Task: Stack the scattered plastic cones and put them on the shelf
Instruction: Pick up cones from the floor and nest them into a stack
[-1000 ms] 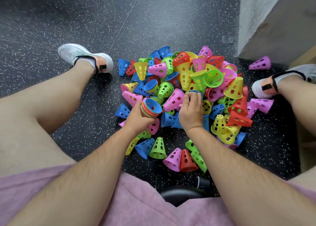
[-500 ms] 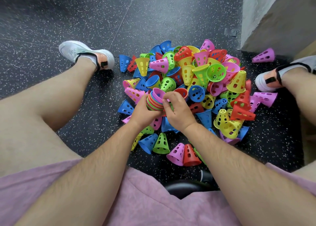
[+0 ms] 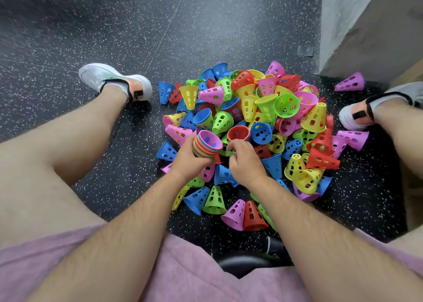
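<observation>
You grip the nested stack (image 3: 206, 145) in your left hand (image 3: 186, 164) at the near-left edge of the cone pile (image 3: 286, 106), mouth up to take another, while your right hand (image 3: 246, 162) hovers over the pile's near side, fingers loosely curled, empty

Pink shorts (image 3: 183, 274) of a soft, faintly fuzzy cloth are worn. The legs (image 3: 68, 141) below them are bare, and both forearms (image 3: 128, 221) are bare and hairy down to the left hand (image 3: 190, 162) and right hand (image 3: 246, 162). The left shoe (image 3: 107, 79) is a pale white-grey trainer with a peach-orange heel patch and a small black tab; the right shoe (image 3: 357, 116) looks alike, greyer on top. Low pale socks (image 3: 123, 88) with a dark rim, perhaps the shoe collar, show at the ankles
</observation>
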A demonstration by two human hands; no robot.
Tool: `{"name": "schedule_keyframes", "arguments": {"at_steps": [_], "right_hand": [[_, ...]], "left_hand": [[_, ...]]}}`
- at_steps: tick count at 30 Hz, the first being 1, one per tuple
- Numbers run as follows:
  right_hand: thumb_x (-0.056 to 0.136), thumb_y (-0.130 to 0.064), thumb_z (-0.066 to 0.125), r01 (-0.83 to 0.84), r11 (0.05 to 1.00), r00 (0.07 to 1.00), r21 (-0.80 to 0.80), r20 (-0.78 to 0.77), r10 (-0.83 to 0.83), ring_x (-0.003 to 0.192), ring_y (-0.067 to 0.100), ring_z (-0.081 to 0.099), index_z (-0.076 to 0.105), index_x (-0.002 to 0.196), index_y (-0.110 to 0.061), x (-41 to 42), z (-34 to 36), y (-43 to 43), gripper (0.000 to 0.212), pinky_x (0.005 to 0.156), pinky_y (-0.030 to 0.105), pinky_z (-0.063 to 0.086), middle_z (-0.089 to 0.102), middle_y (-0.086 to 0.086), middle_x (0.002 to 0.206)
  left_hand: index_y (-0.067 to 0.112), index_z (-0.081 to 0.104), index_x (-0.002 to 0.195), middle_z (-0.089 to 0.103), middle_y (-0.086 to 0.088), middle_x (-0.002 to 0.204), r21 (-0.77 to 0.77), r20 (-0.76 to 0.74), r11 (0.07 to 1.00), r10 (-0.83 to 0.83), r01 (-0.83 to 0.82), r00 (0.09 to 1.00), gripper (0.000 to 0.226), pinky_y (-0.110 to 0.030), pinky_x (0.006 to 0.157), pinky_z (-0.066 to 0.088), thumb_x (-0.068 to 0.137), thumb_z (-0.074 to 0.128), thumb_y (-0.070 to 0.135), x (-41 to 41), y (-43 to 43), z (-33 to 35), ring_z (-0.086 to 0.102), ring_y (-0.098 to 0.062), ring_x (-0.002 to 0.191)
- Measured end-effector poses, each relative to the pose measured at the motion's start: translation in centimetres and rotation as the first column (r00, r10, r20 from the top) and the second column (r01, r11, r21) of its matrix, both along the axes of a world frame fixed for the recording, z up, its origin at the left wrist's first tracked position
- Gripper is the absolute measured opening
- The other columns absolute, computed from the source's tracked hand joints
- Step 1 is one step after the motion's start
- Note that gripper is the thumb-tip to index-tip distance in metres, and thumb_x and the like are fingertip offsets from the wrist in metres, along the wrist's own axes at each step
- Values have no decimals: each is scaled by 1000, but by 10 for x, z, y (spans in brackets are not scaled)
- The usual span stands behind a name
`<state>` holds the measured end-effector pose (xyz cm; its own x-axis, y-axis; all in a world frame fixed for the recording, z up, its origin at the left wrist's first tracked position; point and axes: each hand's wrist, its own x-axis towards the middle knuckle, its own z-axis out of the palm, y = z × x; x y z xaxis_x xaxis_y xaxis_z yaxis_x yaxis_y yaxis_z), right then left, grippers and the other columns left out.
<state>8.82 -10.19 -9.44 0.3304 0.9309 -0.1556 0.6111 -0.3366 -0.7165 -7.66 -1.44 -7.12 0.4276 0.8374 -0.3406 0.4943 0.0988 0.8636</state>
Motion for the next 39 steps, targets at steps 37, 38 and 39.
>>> {"name": "schedule_keyframes", "arguments": {"at_steps": [37,38,39], "right_hand": [[104,-31,50,263,925,962,276,-150,-229,83,11,54,61,107,-16,34,31,-6,18,75,24,41,52,-6,106],[104,-32,50,222,940,971,260,-148,-188,79,7,52,60,106,-17,31,31,-4,18,73,21,39,50,-8,104],[104,-33,50,188,952,977,240,-148,-155,77,4,51,60,105,-19,27,30,-3,17,72,18,37,49,-11,101]], "left_hand": [[22,52,127,68,3,107,32,-104,997,-60,63,993,72,-30,82,53,68,93,19,24,-10,-18,68,-11,95],[22,52,127,68,3,107,41,-101,997,-61,65,993,72,-31,83,54,67,93,19,24,-10,-18,69,-11,95],[21,52,127,68,3,107,50,-101,996,-64,69,993,72,-32,84,55,67,93,20,25,-10,-17,69,-11,95]]}}
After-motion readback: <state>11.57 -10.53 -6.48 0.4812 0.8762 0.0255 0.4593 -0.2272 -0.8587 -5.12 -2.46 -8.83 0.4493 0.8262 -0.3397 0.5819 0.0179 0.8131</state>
